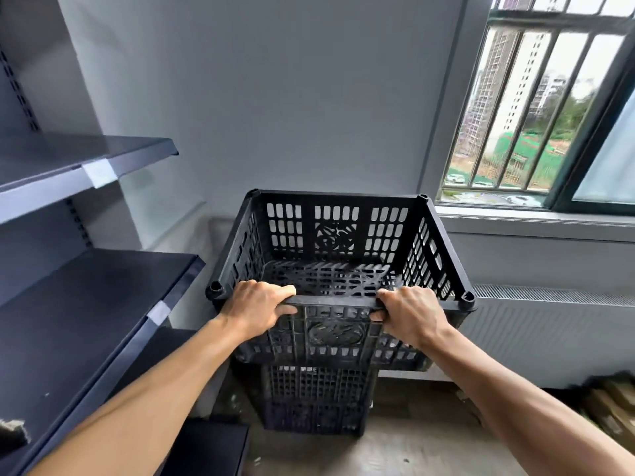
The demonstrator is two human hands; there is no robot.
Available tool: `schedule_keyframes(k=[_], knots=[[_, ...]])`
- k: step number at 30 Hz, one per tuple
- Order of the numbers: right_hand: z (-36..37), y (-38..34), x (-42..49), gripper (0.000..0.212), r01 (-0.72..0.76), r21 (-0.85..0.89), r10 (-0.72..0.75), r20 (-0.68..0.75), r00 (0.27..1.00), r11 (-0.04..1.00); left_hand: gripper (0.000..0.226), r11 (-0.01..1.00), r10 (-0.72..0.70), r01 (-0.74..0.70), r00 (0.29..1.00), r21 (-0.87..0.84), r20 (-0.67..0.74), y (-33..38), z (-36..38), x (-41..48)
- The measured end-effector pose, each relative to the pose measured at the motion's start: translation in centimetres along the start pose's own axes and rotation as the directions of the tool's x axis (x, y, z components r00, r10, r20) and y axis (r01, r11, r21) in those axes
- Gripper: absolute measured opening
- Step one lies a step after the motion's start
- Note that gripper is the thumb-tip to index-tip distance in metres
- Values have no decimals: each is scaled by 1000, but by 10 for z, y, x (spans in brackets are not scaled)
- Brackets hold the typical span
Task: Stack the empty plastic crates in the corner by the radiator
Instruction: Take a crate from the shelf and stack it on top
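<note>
An empty black slotted plastic crate (338, 235) sits at the top of a stack in the corner. My left hand (257, 307) grips its near rim on the left side. My right hand (410, 312) grips the same rim on the right. Below it stand more black crates (314, 400) on the floor, partly hidden by the top one. A white radiator (549, 334) runs along the wall under the window, just right of the stack.
Dark metal shelves (89, 304) stand close on the left. A barred window (536, 108) with a grey sill fills the upper right. Cardboard pieces (611, 407) lie on the floor at the right. The bare concrete floor (395, 451) is in front of the stack.
</note>
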State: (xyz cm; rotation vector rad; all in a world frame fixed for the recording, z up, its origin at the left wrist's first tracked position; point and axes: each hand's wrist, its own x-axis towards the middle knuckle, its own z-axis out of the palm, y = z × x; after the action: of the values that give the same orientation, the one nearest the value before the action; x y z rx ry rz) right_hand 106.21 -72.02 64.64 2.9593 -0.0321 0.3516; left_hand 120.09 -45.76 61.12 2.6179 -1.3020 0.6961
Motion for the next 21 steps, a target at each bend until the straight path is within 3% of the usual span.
schedule_keyframes(k=[21], knots=[[98,91,196,15,39,64,-43,55,998,997,38,997,-62,56,989,45,132,-89,122,162]])
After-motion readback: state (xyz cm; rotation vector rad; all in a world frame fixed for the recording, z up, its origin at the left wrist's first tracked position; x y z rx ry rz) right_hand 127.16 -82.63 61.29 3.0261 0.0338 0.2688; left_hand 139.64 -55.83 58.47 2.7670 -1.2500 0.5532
